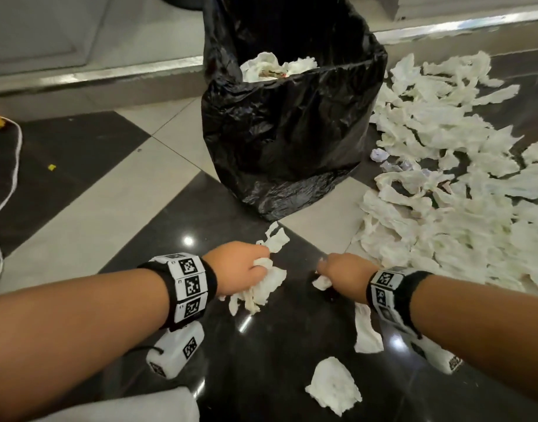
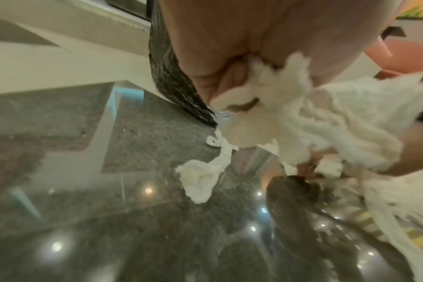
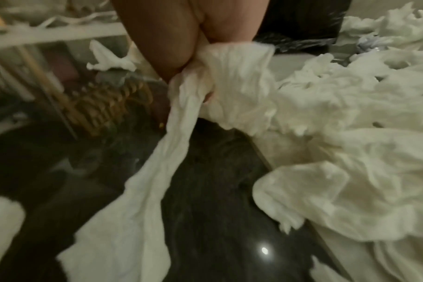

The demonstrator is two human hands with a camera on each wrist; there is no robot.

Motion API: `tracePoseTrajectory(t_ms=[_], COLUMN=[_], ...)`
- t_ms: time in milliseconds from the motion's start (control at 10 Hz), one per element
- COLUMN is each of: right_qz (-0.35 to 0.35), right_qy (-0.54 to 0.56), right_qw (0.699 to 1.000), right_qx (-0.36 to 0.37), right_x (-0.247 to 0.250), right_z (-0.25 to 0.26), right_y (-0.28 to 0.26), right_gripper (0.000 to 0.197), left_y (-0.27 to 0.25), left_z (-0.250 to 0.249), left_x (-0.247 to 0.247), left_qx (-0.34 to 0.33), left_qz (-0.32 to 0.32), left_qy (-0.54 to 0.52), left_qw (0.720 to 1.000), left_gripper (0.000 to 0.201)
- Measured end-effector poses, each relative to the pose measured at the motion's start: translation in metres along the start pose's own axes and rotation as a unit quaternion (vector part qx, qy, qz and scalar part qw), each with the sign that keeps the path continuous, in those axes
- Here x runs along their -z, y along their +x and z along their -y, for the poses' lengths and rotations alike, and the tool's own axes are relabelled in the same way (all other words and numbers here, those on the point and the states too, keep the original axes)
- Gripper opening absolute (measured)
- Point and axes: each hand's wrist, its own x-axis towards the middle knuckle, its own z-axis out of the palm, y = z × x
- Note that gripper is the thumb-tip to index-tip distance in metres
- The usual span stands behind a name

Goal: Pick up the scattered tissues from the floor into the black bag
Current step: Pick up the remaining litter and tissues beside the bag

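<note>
Floor (image 1: 158, 166): glossy black and pale tiles, runs across the whole head view. Paper heap (image 1: 462, 178), torn white sheets, covers the right side from upper right to mid right. Black bin bag (image 1: 286, 132) stands top centre with its mouth open, just left of the paper heap. Crumpled paper (image 1: 276, 67) shows inside it near the rim.

Left hand (image 1: 237, 266) is lower centre, below the bag and over a black tile. Its fingers are curled tight round a wad (image 1: 267, 284) of white paper, and loose ends hang out under the fist. The left wrist view shows the same clench, wad (image 2: 302, 114) bulging past the palm.

Right hand (image 1: 343, 272) is just right of the left one, not touching it, at the near edge of the heap. It is fisted on the top of a paper strip (image 3: 157, 171). In the right wrist view the strip trails down to the lower left; I can't tell if its end lies on the tile.

Loose scrap (image 1: 334, 385) lies flat on black tile at bottom centre, apart from both hands. White cord (image 1: 11, 178) runs along the left edge. Small yellow bit (image 1: 51, 167) lies beside it, mid left.
</note>
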Motion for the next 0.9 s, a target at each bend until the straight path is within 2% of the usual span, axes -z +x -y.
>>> tracePoseTrajectory(t_ms=[100,200,300,400,500,600,700,800,900], right_qz=[-0.036,0.025,0.045,0.066,0.147,0.148,0.07,-0.155,-0.43], right_qy=[0.057,0.005,-0.033,0.564,0.1,-0.114,0.069,0.199,0.254], right_qw=[0.997,0.989,0.921,0.737,0.944,0.952,0.99,0.968,0.866], right_qx=[0.035,0.144,0.386,0.366,0.28,0.243,0.097,0.011,-0.001], right_x=[0.016,0.008,-0.07,-0.113,-0.084,-0.064,-0.001,0.092,0.204], right_z=[0.005,0.019,0.03,0.04,0.044,0.041,0.021,0.004,-0.003], right_y=[-0.013,-0.035,-0.038,-0.049,-0.042,-0.047,-0.043,-0.04,-0.061], right_gripper=[0.025,0.042,0.043,0.043,0.041,0.038,0.022,0.014,0.015], left_y=[0.014,0.035,0.053,0.065,0.064,0.059,0.053,0.042,0.028], left_z=[0.006,0.009,0.016,0.019,0.02,0.034,0.052,0.064,0.076], left_x=[0.006,0.007,-0.004,-0.014,-0.02,-0.027,-0.029,-0.02,-0.002], left_qx=[0.012,-0.006,-0.024,-0.014,0.011,-0.005,0.02,0.037,0.036], left_qz=[0.018,0.039,0.063,0.144,0.162,0.12,0.154,0.174,0.167], left_qy=[0.132,0.217,0.203,0.192,0.203,0.211,0.213,0.207,0.17], left_qw=[0.991,0.975,0.977,0.971,0.966,0.97,0.965,0.962,0.971], left_gripper=[0.033,0.021,0.039,0.08,0.066,0.042,0.041,0.04,0.037])
